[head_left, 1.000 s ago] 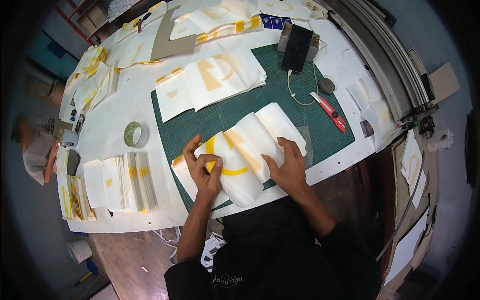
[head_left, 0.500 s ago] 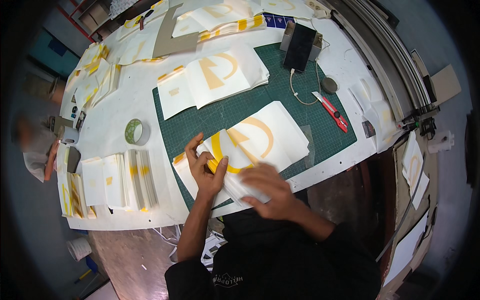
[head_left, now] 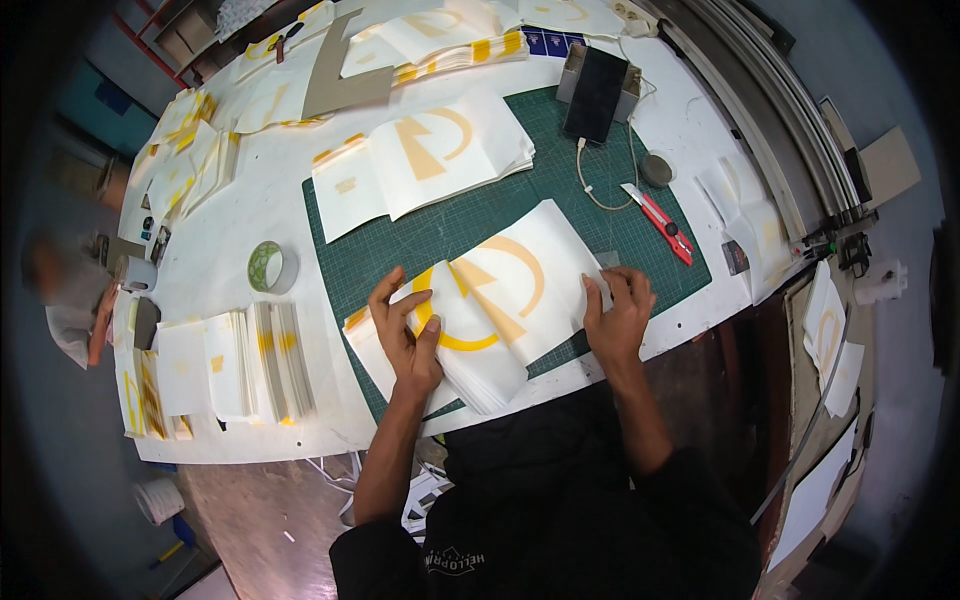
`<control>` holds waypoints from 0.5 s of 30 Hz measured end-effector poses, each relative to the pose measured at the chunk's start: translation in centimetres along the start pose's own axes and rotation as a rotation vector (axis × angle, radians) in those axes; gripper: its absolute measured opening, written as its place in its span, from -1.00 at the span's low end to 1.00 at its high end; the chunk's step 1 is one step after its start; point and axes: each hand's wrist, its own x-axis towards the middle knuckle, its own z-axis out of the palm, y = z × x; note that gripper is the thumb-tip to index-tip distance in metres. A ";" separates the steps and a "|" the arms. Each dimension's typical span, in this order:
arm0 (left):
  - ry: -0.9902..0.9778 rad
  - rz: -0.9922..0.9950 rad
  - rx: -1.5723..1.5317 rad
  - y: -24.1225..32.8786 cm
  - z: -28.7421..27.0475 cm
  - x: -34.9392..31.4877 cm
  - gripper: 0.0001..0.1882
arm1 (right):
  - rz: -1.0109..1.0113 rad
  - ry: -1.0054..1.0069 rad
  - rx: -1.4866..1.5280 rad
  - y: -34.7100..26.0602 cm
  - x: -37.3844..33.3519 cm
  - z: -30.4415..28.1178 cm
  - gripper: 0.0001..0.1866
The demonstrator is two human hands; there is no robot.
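Observation:
In front of me a stack of white sheets (head_left: 563, 255) printed with yellow shapes lies on a green cutting mat (head_left: 440, 225). Several of its sheets are folded over into a thick flap (head_left: 480, 367), fanned at the lower edge. At the flap's left side, my left hand (head_left: 408, 345) grips the folded sheets between thumb and fingers. My right hand (head_left: 617, 312) is at the stack's right edge, thumb and fingers bent together there. Whether it pinches a sheet or something else cannot be made out. A small piece of clear film (head_left: 607, 258) shows just beyond its fingers.
Another printed stack (head_left: 490, 150) lies at the mat's far side. To the right are a red utility knife (head_left: 665, 225), a round tin (head_left: 656, 170) and a cabled phone (head_left: 594, 100). A tape roll (head_left: 287, 268) and more stacks (head_left: 235, 365) stand left. Another person (head_left: 75, 320) is at far left.
My right hand has moved from the folded flap out to the stack's right edge, uncovering the flap. My left hand stays at the left side of the fold.

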 end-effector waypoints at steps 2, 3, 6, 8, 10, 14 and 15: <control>0.007 0.001 -0.012 0.1 0.0 0.0 -0.70 | 0.012 0.011 0.090 0.0 0.0 0.1 -0.84; 0.009 0.003 -0.017 0.0 0.0 -0.1 -0.69 | 0.017 0.017 0.134 0.0 0.0 0.1 -0.86; 0.010 0.014 -0.019 -0.2 0.1 0.0 -0.69 | -0.158 -0.017 0.164 -1.0 0.1 -0.8 -0.87; 0.011 0.016 -0.017 -0.2 0.2 0.0 -0.69 | -0.225 -0.035 0.166 -1.8 -0.4 -0.7 -0.87; 0.013 0.011 -0.018 -0.1 0.2 0.0 -0.69 | -0.275 -0.025 0.157 -2.5 -0.7 -0.6 -0.86; 0.010 0.011 -0.002 0.0 0.1 0.0 -0.69 | -0.267 0.037 0.032 -1.6 0.0 -0.4 -0.80; 0.009 0.010 -0.002 0.1 0.1 0.0 -0.69 | -0.256 0.066 -0.028 -1.2 0.3 -0.4 -0.77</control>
